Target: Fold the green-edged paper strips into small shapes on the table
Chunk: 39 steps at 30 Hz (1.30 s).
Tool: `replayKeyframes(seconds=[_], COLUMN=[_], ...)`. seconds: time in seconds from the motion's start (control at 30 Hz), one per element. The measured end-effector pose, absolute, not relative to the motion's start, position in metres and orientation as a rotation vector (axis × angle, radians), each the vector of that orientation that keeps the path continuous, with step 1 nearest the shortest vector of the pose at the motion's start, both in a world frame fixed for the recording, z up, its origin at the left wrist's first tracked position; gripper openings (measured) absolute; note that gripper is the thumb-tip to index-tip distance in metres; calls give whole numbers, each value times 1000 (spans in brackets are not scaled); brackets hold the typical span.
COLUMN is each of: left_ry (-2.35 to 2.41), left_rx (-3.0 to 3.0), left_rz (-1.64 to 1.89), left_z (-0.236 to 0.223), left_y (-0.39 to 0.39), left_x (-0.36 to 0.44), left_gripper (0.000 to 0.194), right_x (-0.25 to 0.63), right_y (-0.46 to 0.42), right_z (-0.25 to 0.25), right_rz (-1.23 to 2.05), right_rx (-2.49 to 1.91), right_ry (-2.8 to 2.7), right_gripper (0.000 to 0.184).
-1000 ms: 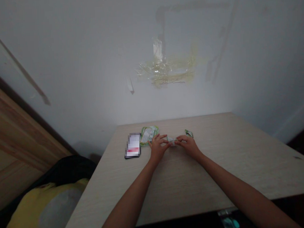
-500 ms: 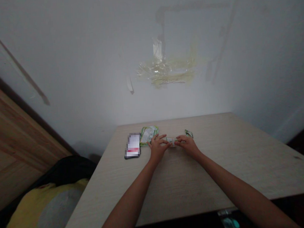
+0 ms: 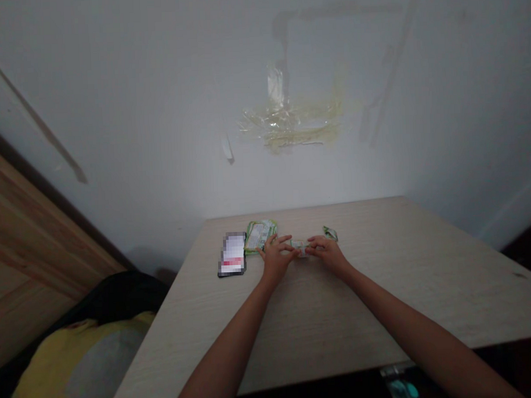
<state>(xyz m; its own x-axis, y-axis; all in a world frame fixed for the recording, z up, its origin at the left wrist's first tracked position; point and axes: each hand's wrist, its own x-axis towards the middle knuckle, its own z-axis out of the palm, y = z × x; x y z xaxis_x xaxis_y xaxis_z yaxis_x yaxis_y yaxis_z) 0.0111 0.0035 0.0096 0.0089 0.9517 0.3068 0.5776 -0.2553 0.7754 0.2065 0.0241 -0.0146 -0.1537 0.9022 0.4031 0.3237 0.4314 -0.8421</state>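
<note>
Between my two hands, low over the wooden table (image 3: 322, 313), is a small white-and-green printed packet (image 3: 300, 248), possibly folded; its exact kind is too small to make out. My left hand (image 3: 277, 255) pinches its left end with thumb and forefinger, the other fingers spread. On its right end, my right hand (image 3: 327, 250) has thumb and fingertips closed. Just beyond my left hand lies a flat green-and-white printed packet (image 3: 258, 234), partly hidden by the fingers. Behind my right hand sits a crumpled green scrap (image 3: 330, 233).
A phone (image 3: 232, 255) with a blurred lit screen lies at the table's left. The wall (image 3: 158, 110), with old tape (image 3: 289, 120), rises behind the table. A yellow-and-grey plush thing (image 3: 83, 362) is at lower left; a bottle-like object (image 3: 400, 386) shows below the front edge.
Almost nothing differs. Both hands keep their hold on the small packet in the same place, with at most a slight shift of the fingers.
</note>
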Motion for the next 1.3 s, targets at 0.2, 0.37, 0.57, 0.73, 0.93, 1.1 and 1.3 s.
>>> replayKeyframes(seconds=[0.2,0.37,0.57,0.73,0.93,1.1,1.3], left_ry=[1562,1561,1566,1558,1543,1554,1540], left_rx=[1851,1848,1853,1849,1826,1819,1816], left_rz=[1147,1138,1140,1147,1183,1175,1181], left_z=[9,12,13,14,13,15,15], left_y=[5,4,3,2,3,2,2], left_x=[12,12,13,13,12,12,12], left_gripper=[8,8,9,9,8,8,6], right_x=[207,207,207,206,204,205,206], right_y=[24,24,24,25,24,24,25], right_z=[-15,-16,-16,-18,-15,-14,-16], right_rz=[749,734,703,704,689,694,695], right_rx=[-1078,-1080,-1072,-1078,-1125,-1141,-1139], right_ry=[-1723,-1720,-1745,-1736,-1707,-1694,-1703], right_gripper=[18,15,17,15,17,20,20])
